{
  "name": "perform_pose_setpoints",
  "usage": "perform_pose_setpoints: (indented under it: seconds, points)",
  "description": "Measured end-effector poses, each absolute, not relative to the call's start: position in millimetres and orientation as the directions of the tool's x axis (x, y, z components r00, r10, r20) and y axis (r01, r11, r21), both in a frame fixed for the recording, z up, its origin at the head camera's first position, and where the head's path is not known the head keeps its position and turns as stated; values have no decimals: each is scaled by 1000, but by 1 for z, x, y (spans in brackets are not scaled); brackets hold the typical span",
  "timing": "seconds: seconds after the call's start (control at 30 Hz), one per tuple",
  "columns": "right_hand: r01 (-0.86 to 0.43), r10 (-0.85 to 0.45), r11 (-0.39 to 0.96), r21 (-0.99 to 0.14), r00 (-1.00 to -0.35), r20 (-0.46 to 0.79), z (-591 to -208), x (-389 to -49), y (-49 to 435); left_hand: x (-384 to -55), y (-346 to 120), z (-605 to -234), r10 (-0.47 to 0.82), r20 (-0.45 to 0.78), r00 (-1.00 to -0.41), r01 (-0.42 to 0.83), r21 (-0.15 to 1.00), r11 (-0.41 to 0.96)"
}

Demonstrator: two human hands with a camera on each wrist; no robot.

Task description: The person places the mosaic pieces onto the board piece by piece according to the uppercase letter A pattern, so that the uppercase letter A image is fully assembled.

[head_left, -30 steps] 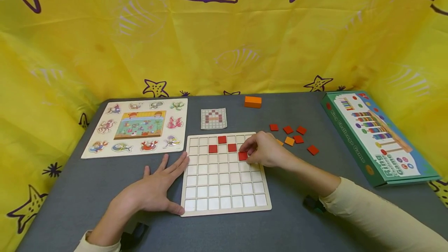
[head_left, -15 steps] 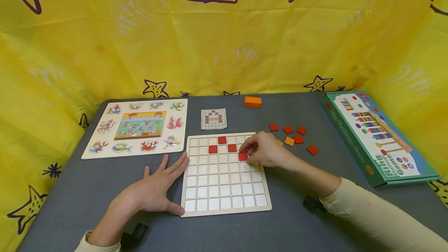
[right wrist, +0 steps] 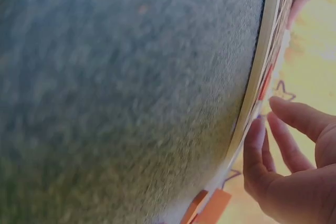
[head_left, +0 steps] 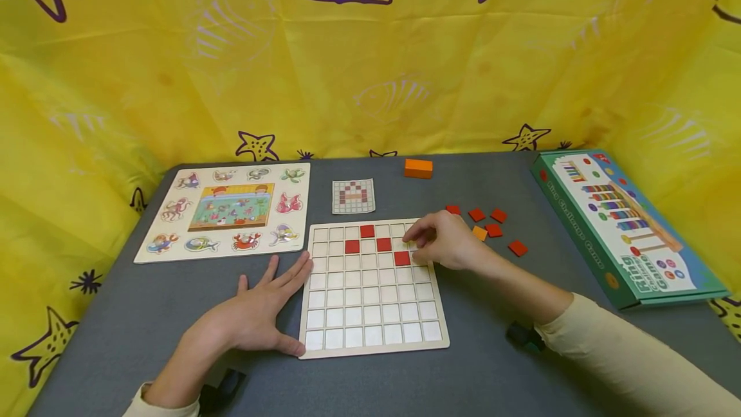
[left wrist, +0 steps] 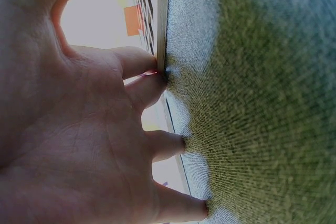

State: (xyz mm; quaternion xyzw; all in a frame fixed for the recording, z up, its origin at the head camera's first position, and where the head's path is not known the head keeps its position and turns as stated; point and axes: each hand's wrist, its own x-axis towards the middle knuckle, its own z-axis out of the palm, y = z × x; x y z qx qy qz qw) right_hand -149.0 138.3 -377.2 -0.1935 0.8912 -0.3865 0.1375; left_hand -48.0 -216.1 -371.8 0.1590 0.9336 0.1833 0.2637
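A wooden grid board [head_left: 375, 352] lies in the middle of the head view. Several red tiles sit in its upper cells, among them a red tile [head_left: 402, 258] right beside my right thumb. My right hand [head_left: 448, 241] hovers over the board's upper right part, fingers bent and slightly parted. Nothing shows between thumb and forefinger [right wrist: 256, 135] in the right wrist view. With fingers spread, my left hand [head_left: 257, 314] rests along the board's left edge, fingertips and thumb touching it. The left wrist view shows these fingers [left wrist: 165, 145] against the grey cloth.
Loose red tiles [head_left: 518, 248] and an orange tile [head_left: 479, 233] lie right of the board. Behind it are a small pattern card [head_left: 354, 196] and an orange block [head_left: 418, 168]. A sea-animal puzzle [head_left: 222, 211] lies left, a green game box [head_left: 631, 230] right.
My right hand has let go of the red tile, which stays in its cell, and has shifted slightly right and away. The left hand has not moved.
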Motion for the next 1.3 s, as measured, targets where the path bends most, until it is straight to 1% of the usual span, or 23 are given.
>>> perform_pose_setpoints:
  seconds: [0.2,0.7,0.97,1.3]
  points:
    - [-241,-418,641,-729,-906,-68,-376,-155,147,-48,-216,-371,388,-443,-808,192,425,885]
    - [-146,-294,649,-746,-953,-69,-375,-177,175,-47,-216,-372,379,-448,-810,184,420,889]
    - [-139,-250,700,-701,-967,-58,-375,-188,188,-47,-216,-371,387,-438,-811,192,426,884]
    - [-108,-233,743,-661,-967,-104,-376,-196,201,-47,-216,-371,393,-435,-810,198,427,882]
